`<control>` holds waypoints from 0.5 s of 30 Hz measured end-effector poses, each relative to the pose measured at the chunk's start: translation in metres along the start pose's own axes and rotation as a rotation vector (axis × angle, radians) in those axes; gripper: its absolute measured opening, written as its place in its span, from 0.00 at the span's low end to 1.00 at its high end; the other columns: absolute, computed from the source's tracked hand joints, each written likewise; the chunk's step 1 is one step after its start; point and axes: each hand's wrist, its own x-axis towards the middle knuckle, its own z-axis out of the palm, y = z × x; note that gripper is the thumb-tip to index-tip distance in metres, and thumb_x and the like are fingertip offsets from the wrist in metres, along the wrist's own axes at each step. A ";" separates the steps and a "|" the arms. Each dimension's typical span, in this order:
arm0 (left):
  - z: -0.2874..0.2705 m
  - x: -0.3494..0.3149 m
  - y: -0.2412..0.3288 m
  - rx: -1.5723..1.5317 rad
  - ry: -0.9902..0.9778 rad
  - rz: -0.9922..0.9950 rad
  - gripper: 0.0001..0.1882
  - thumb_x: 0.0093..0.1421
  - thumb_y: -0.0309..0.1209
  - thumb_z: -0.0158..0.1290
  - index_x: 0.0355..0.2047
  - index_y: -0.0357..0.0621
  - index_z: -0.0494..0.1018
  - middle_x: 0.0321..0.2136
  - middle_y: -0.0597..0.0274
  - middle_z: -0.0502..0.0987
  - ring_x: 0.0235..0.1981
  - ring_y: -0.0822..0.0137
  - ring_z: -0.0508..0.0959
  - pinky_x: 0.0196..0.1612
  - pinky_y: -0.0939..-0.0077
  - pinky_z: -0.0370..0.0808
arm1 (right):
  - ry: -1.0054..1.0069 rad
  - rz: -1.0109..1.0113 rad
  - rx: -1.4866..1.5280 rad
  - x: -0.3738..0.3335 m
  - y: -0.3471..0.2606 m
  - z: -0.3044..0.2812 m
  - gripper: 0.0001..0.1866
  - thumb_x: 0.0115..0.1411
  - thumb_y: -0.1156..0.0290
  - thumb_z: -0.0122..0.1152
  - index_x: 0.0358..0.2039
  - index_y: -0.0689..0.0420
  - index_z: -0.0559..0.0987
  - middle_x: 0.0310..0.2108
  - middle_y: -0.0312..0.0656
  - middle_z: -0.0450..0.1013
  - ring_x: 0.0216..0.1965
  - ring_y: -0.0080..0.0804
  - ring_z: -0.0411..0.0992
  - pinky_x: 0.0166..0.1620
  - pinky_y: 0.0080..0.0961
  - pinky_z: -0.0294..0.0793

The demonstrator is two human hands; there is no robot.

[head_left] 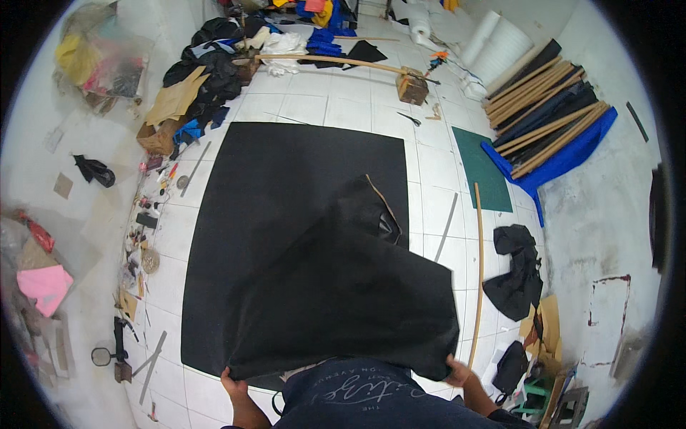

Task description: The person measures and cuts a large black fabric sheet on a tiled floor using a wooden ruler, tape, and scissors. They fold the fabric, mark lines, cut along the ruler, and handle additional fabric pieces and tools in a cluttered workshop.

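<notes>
A large black sheet point(343, 300), fabric or leather-like, stretches between my two hands close to my body. At its lower left corner my left hand point(233, 380) is closed on the edge. My right hand point(458, 371) pinches the lower right corner. The sheet's far end folds over, showing a thin tan edge and a paler underside. Beneath it lies a bigger flat black sheet point(286, 164) on the white tiled floor, partly covered by the held one.
Right of the sheets are a metal ruler point(446, 227), a long wooden stick point(479, 279), a green cutting mat point(480, 168) and crumpled black cloth point(516, 275). Scissors point(410, 119) and a wooden block point(412, 87) lie beyond. Small tools and a stone-like disc point(150, 261) line the left wall.
</notes>
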 end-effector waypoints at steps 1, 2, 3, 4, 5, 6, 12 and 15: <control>-0.007 0.003 0.003 0.016 0.027 0.005 0.23 0.53 0.36 0.51 0.48 0.37 0.70 0.46 0.50 0.75 0.48 0.47 0.74 0.55 0.47 0.68 | 0.042 0.112 -0.005 -0.005 0.025 0.000 0.47 0.52 0.48 0.67 0.62 0.64 0.58 0.60 0.46 0.63 0.61 0.40 0.62 0.64 0.47 0.57; -0.005 0.001 0.008 0.050 -0.032 -0.043 0.22 0.56 0.39 0.48 0.47 0.40 0.71 0.47 0.51 0.75 0.47 0.47 0.74 0.53 0.46 0.69 | 0.008 0.162 0.001 -0.012 0.043 0.009 0.43 0.51 0.51 0.69 0.61 0.60 0.62 0.58 0.44 0.66 0.59 0.39 0.65 0.63 0.47 0.60; 0.002 -0.008 0.018 0.024 0.007 -0.063 0.23 0.57 0.40 0.47 0.49 0.40 0.70 0.48 0.51 0.74 0.49 0.47 0.73 0.55 0.45 0.67 | 0.090 0.200 -0.086 -0.023 0.041 0.042 0.39 0.51 0.53 0.69 0.58 0.59 0.65 0.55 0.42 0.69 0.56 0.38 0.67 0.59 0.45 0.63; 0.028 -0.022 0.022 0.011 0.043 -0.088 0.24 0.58 0.41 0.46 0.52 0.40 0.69 0.50 0.51 0.73 0.51 0.46 0.72 0.57 0.44 0.66 | 0.177 0.249 -0.151 -0.035 0.041 0.070 0.35 0.51 0.54 0.70 0.55 0.57 0.68 0.52 0.41 0.71 0.52 0.36 0.69 0.56 0.42 0.66; 0.043 -0.029 0.023 -0.018 0.070 -0.117 0.25 0.59 0.41 0.45 0.54 0.41 0.67 0.52 0.51 0.73 0.53 0.46 0.71 0.59 0.43 0.64 | 0.203 0.267 -0.205 -0.034 0.050 0.068 0.32 0.53 0.57 0.68 0.54 0.57 0.69 0.49 0.40 0.72 0.50 0.36 0.70 0.54 0.41 0.68; 0.032 -0.016 0.038 0.046 0.076 -0.089 0.26 0.63 0.45 0.42 0.57 0.43 0.66 0.55 0.53 0.70 0.56 0.47 0.69 0.61 0.46 0.63 | 0.145 0.137 -0.130 -0.018 0.056 0.058 0.29 0.53 0.58 0.66 0.53 0.56 0.70 0.48 0.40 0.72 0.49 0.35 0.70 0.53 0.40 0.68; 0.136 0.056 0.090 0.315 -0.090 0.072 0.25 0.65 0.42 0.44 0.55 0.35 0.66 0.56 0.49 0.69 0.55 0.50 0.70 0.60 0.54 0.65 | 0.036 -0.560 0.010 0.093 -0.078 0.051 0.15 0.56 0.63 0.60 0.42 0.55 0.77 0.39 0.40 0.76 0.46 0.36 0.72 0.52 0.39 0.68; 0.293 0.111 0.121 0.507 -0.206 0.306 0.18 0.63 0.36 0.46 0.45 0.33 0.72 0.41 0.50 0.77 0.46 0.54 0.76 0.52 0.57 0.72 | -0.035 -0.565 0.115 0.179 -0.244 0.071 0.17 0.61 0.56 0.52 0.43 0.55 0.76 0.41 0.43 0.75 0.41 0.38 0.72 0.48 0.39 0.68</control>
